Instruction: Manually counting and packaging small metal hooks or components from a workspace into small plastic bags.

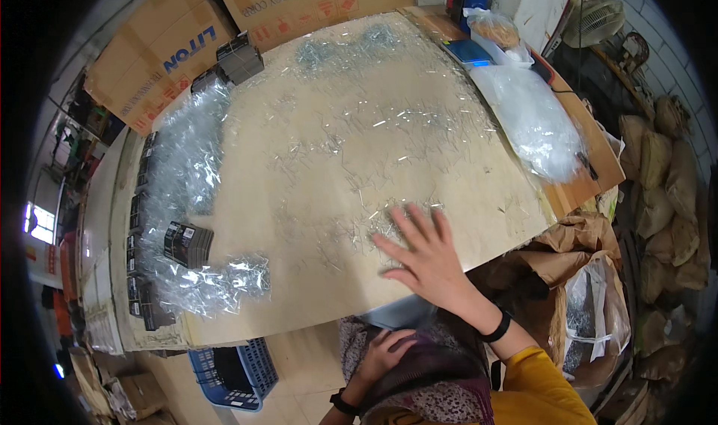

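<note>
My right hand (430,259) is spread flat over the near right part of the table (299,193), fingers apart, holding nothing. Its fingertips are among thin, shiny wire-like metal pieces (381,219) strewn over the board. Below the front edge, my left hand (387,355) is closed, with curled fingers at the near side of a blue-grey plastic container (402,313). The container sits tight under the table edge, partly hidden by it; its inside hardly shows. Dark patterned clothing lies around the left hand.
Clear plastic wrap or bags of glittering pieces (183,170) and banded dark card stacks (187,244) line the left side. Cardboard boxes (314,6) stand behind. A scale (467,52) and a plastic bag (531,118) lie right. A blue basket (235,372) stands below; sacks (658,178) line the wall.
</note>
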`<act>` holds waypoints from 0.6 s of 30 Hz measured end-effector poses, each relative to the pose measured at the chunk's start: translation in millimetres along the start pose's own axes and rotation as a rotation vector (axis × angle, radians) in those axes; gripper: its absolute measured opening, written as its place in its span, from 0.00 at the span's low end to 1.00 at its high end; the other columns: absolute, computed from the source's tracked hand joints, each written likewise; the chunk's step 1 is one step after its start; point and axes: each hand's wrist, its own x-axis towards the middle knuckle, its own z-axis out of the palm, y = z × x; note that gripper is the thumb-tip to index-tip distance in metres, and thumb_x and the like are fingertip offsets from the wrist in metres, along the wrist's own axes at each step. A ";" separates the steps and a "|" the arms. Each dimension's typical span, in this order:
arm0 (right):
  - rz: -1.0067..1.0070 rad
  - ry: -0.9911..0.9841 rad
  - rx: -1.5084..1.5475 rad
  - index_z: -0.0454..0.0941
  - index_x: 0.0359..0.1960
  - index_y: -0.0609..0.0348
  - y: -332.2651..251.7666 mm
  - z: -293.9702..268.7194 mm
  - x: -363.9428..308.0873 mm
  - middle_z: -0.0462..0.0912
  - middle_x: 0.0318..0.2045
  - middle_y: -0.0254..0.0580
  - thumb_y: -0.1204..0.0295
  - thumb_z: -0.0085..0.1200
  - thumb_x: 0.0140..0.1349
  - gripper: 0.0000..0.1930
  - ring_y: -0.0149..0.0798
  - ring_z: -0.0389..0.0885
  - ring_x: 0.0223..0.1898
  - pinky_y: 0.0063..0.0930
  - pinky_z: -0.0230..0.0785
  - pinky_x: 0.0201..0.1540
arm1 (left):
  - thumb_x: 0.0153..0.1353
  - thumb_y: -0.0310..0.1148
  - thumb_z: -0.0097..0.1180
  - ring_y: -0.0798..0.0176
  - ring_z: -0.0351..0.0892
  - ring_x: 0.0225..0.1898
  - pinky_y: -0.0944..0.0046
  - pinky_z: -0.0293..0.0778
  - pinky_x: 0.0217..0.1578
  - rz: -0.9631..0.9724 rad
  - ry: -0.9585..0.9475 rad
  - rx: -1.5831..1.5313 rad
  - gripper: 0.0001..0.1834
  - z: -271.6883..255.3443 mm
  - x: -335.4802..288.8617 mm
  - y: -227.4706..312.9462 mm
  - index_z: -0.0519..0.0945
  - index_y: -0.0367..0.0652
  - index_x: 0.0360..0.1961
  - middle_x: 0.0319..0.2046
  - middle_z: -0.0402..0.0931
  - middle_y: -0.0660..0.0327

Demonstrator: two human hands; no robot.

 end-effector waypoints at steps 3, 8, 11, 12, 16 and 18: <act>-0.182 -0.133 0.041 0.74 0.59 0.47 10.8 14.2 9.7 0.65 0.66 0.43 0.52 0.55 0.60 0.27 0.50 0.57 0.69 0.59 0.47 0.67 | 0.54 0.28 0.67 0.59 0.81 0.37 0.63 0.76 0.41 -0.051 0.045 -0.052 0.10 5.9 11.6 10.5 0.84 0.44 0.38 0.40 0.84 0.62; -0.023 -0.118 -0.020 0.74 0.59 0.45 8.6 5.4 0.9 0.67 0.65 0.43 0.53 0.53 0.61 0.25 0.48 0.58 0.69 0.58 0.47 0.68 | 0.56 0.26 0.64 0.57 0.81 0.37 0.62 0.76 0.40 -0.268 0.090 -0.213 0.08 6.4 6.1 9.2 0.84 0.42 0.37 0.39 0.83 0.60; -0.088 -0.224 0.168 0.73 0.59 0.48 9.0 -13.8 -12.6 0.68 0.64 0.45 0.68 0.52 0.63 0.21 0.47 0.62 0.67 0.54 0.48 0.69 | 0.56 0.25 0.64 0.55 0.81 0.35 0.62 0.76 0.39 -0.304 0.119 -0.287 0.07 3.0 10.3 11.9 0.83 0.41 0.37 0.34 0.84 0.58; -0.092 -0.225 0.168 0.73 0.59 0.48 17.1 -15.5 -11.6 0.68 0.64 0.45 0.68 0.52 0.63 0.21 0.47 0.62 0.67 0.54 0.48 0.69 | 0.56 0.25 0.63 0.55 0.81 0.35 0.62 0.76 0.39 -0.295 0.125 -0.309 0.07 1.9 9.6 11.2 0.83 0.41 0.37 0.35 0.84 0.58; 0.155 0.066 0.254 0.75 0.56 0.56 76.0 -17.9 10.5 0.74 0.59 0.51 0.86 0.44 0.53 0.27 0.51 0.67 0.64 0.48 0.50 0.70 | 0.56 0.24 0.63 0.56 0.82 0.35 0.63 0.75 0.39 -0.271 0.118 -0.337 0.06 4.5 17.3 18.4 0.83 0.41 0.36 0.35 0.84 0.57; 0.276 0.219 0.133 0.76 0.55 0.59 84.0 -15.6 13.7 0.75 0.58 0.52 0.90 0.42 0.50 0.29 0.52 0.68 0.64 0.46 0.51 0.71 | 0.56 0.24 0.63 0.56 0.82 0.35 0.64 0.75 0.39 -0.279 0.109 -0.346 0.06 6.7 15.3 17.2 0.83 0.40 0.36 0.35 0.84 0.57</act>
